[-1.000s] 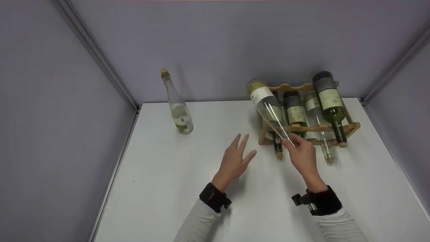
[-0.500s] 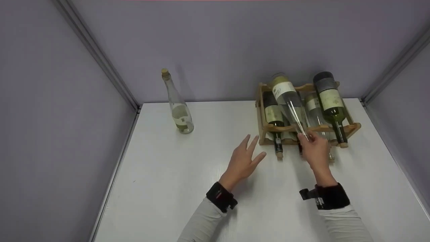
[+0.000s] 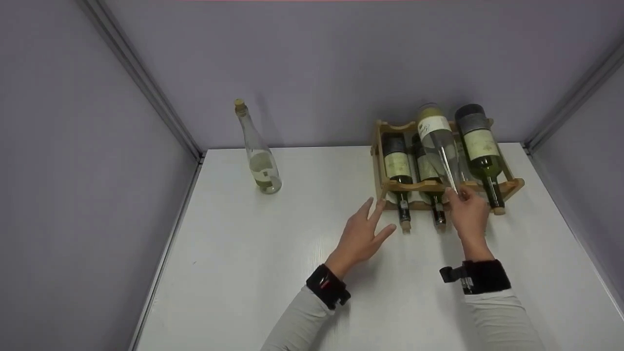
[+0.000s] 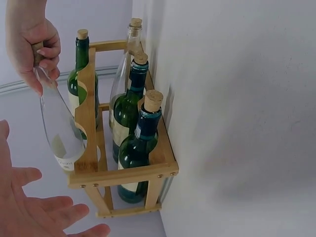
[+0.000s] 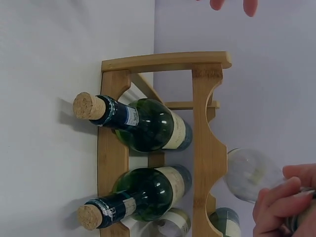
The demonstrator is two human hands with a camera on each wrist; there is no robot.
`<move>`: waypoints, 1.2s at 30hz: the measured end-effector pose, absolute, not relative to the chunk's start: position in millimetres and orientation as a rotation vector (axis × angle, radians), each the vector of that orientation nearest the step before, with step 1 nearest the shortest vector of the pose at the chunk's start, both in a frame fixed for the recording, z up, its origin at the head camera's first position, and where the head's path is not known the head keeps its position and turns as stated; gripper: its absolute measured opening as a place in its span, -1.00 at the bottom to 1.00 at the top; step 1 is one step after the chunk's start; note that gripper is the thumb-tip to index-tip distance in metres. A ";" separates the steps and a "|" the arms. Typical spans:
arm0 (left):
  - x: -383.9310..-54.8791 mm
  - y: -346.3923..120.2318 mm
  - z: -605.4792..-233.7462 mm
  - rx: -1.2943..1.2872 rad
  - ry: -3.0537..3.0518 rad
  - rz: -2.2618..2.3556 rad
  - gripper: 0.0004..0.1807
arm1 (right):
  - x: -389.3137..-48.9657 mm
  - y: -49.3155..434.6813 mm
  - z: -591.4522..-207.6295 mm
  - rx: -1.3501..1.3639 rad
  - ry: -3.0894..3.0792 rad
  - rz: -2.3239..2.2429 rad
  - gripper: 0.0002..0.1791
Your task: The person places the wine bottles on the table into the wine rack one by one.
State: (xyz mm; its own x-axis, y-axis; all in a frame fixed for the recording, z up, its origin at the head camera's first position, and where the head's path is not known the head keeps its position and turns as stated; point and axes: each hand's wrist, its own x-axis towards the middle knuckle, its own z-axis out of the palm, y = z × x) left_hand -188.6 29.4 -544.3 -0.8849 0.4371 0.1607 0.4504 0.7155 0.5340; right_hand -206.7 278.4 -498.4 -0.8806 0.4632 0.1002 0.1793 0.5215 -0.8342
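My right hand (image 3: 470, 214) grips the neck of a clear wine bottle (image 3: 434, 129), its cork inside the fist in the left wrist view. The bottle slants over the top level of the wooden wine rack (image 3: 409, 186), base toward the back wall. To its right, a green wine bottle (image 3: 480, 144) lies on that top level. Below lie two more green bottles and a clear corked bottle (image 4: 118, 86), largely hidden in the head view. My left hand (image 3: 360, 236), fingers spread, holds nothing near the rack's front left corner.
Another clear corked bottle (image 3: 263, 168) stands upright at the back left of the white table (image 3: 234, 253). Grey walls (image 3: 312, 73) close off the back and both sides. Bottle necks project past the rack's front.
My right hand has carried the clear bottle rightward across the rack's top, and its slant has become steeper. The left hand has drifted right, toward the rack. The standing bottle stays put.
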 end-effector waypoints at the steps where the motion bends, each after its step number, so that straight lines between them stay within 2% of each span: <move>1: -188.5 29.9 -544.8 -0.748 -2.888 -0.909 -0.24 | -208.4 279.2 -499.2 -0.543 -2.455 1.285 -0.53; 6: -188.5 30.4 -546.6 -0.740 -2.896 -0.921 -0.24 | -215.9 283.9 -502.9 -0.561 -2.474 1.234 -0.57; 13: -187.1 30.8 -547.0 -0.737 -2.914 -0.896 -0.24 | -220.8 289.3 -509.0 -0.554 -2.482 1.234 -0.53; 19: -185.6 31.0 -546.9 -0.742 -2.914 -0.900 -0.24 | -223.5 290.4 -516.2 -0.550 -2.480 1.208 -0.59; 36: -184.3 28.5 -549.2 -0.738 -2.941 -0.917 -0.25 | -224.5 291.4 -532.6 -0.602 -2.403 1.436 -0.47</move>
State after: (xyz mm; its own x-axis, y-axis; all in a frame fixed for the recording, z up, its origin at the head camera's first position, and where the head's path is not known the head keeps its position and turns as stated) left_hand -184.3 28.5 -549.2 -0.8910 0.4404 0.1103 0.4251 0.7240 0.5433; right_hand -224.5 291.4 -532.6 -0.8749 0.4838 0.0239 0.2082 0.4202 -0.8832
